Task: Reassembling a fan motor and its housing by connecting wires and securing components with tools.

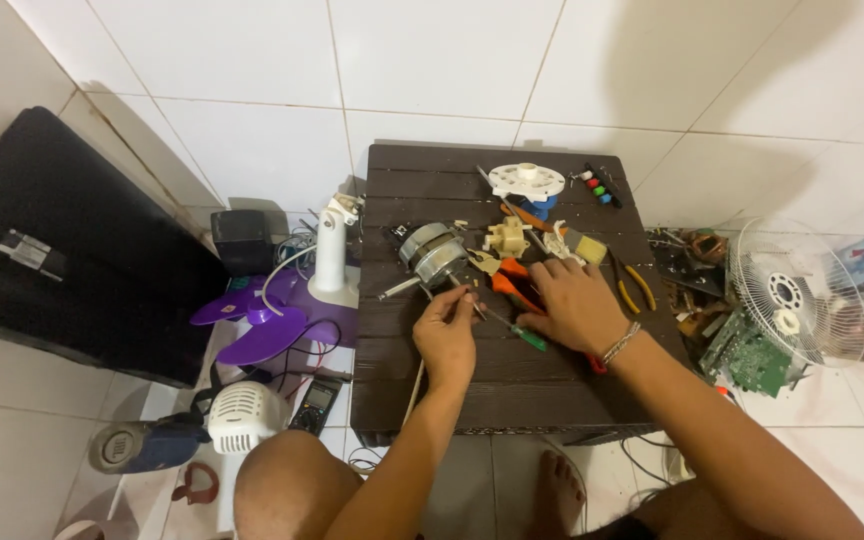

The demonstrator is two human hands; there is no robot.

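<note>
On a low dark slatted desk (552, 390), centre of the scene: the person's left hand (446, 335), grip pinched together on a thin wire end just near of a grey fan motor (431, 251). Right hand (574, 303), just right of the left, lies over orange-handled pliers (512, 283); whether its grip is closed on them I cannot tell. Green-handled screwdriver (522, 334), between the hands. Far side: white spool-shaped disc (526, 181), beige plastic part (507, 238). Floor, left: purple fan blade (252, 325), white fan stand (332, 255). Floor, right: white fan grille (792, 292), green circuit board (757, 362).
</note>
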